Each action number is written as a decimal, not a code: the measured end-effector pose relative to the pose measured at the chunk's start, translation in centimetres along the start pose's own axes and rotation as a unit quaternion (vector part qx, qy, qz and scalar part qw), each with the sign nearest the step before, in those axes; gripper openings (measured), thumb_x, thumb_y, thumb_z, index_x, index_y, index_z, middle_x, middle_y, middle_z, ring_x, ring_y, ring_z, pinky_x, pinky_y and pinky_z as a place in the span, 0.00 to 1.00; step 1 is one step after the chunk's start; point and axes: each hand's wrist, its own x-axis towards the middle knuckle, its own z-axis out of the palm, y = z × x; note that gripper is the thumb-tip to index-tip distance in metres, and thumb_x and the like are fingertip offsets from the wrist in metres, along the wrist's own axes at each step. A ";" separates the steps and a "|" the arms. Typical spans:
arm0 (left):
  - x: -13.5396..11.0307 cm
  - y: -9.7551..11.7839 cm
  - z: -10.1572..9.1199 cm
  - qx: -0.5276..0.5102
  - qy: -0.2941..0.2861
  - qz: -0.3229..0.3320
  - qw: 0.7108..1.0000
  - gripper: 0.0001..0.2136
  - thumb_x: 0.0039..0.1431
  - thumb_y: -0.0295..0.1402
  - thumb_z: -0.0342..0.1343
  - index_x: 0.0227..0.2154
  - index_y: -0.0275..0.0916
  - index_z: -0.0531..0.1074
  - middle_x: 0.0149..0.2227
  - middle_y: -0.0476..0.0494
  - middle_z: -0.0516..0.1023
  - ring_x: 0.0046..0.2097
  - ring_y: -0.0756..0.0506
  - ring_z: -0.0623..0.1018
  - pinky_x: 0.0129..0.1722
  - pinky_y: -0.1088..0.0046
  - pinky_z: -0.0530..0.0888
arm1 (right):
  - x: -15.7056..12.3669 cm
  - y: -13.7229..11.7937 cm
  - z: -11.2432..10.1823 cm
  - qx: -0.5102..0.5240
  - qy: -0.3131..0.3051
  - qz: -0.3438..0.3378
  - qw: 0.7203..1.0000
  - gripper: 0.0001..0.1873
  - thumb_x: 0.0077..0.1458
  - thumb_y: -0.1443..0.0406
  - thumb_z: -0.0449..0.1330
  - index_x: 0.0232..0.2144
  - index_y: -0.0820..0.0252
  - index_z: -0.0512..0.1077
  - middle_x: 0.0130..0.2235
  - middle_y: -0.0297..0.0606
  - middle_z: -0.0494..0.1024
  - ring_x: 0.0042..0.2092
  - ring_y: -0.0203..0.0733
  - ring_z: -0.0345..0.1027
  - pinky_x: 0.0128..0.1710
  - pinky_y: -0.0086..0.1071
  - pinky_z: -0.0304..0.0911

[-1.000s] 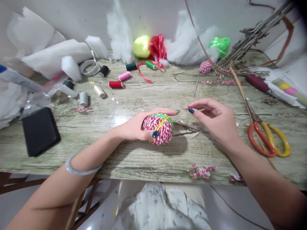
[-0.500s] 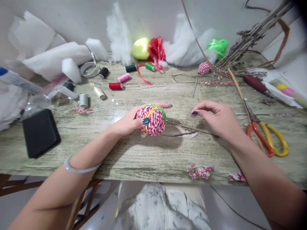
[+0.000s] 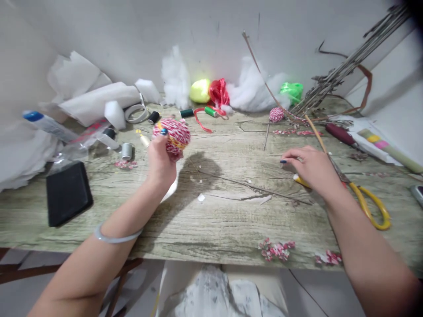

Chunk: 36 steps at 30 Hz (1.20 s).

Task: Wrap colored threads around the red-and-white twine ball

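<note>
My left hand (image 3: 161, 160) is closed around a ball of red-and-white twine (image 3: 176, 135) and holds it above the table, a yellow band showing on its surface. Below the ball, its shadow falls on the wood. My right hand (image 3: 312, 169) hovers at the right with thumb and forefinger brought together; anything between them is too small to make out. Under that palm a yellow piece (image 3: 300, 181) shows in part. Just beyond the wrist lie scissors (image 3: 372, 202) with a yellow handle, partly covered by my forearm. A thin dry twig (image 3: 238, 181) rests between the hands.
Several thread spools, such as a grey one (image 3: 127, 151), stand at the left near a black phone-like slab (image 3: 68, 193). White stuffing (image 3: 254, 90), a red ribbon bundle (image 3: 218, 91) and a smaller twine ball (image 3: 276, 115) line the back. Dry branches (image 3: 346, 66) lean at the right.
My left hand has lifted the twine ball and carried it left and toward the back, turning it. My right hand has shifted slightly right. The view has tilted up a little.
</note>
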 end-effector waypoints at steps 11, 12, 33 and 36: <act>-1.7 1.1 1.7 -0.008 -0.155 -0.052 0.987 0.31 0.43 0.48 0.57 0.50 0.35 0.72 0.36 0.39 0.78 0.23 0.52 0.65 0.16 0.77 0.53 | -0.3 4.1 -0.9 -0.097 0.034 0.099 0.990 0.10 0.56 0.60 0.58 0.32 0.54 0.79 0.28 0.43 0.78 0.28 0.48 0.64 0.30 0.38 0.48; -1.8 1.2 1.9 -0.007 -0.173 -0.055 0.983 0.32 0.42 0.48 0.57 0.50 0.34 0.72 0.35 0.38 0.77 0.23 0.52 0.65 0.16 0.77 0.53 | -0.4 5.0 -1.2 -0.091 0.063 0.098 0.989 0.09 0.56 0.60 0.58 0.31 0.53 0.79 0.26 0.42 0.77 0.26 0.47 0.62 0.30 0.38 0.47; -0.2 1.9 -3.1 -0.037 -0.344 -0.108 0.932 0.39 0.42 0.55 0.59 0.54 0.34 0.70 0.51 0.29 0.77 0.43 0.37 0.79 0.34 0.68 0.76 | -1.1 1.8 -4.3 0.061 0.235 0.079 0.967 0.18 0.62 0.58 0.51 0.52 0.36 0.72 0.46 0.37 0.77 0.46 0.57 0.67 0.45 0.46 0.55; -0.7 1.8 -3.1 -0.033 -0.411 -0.131 0.902 0.43 0.43 0.57 0.59 0.58 0.33 0.67 0.52 0.27 0.76 0.46 0.35 0.79 0.43 0.63 0.77 | -0.3 -6.1 -3.5 0.148 0.109 0.061 0.981 0.15 0.58 0.60 0.58 0.46 0.45 0.77 0.45 0.35 0.81 0.40 0.48 0.72 0.40 0.42 0.64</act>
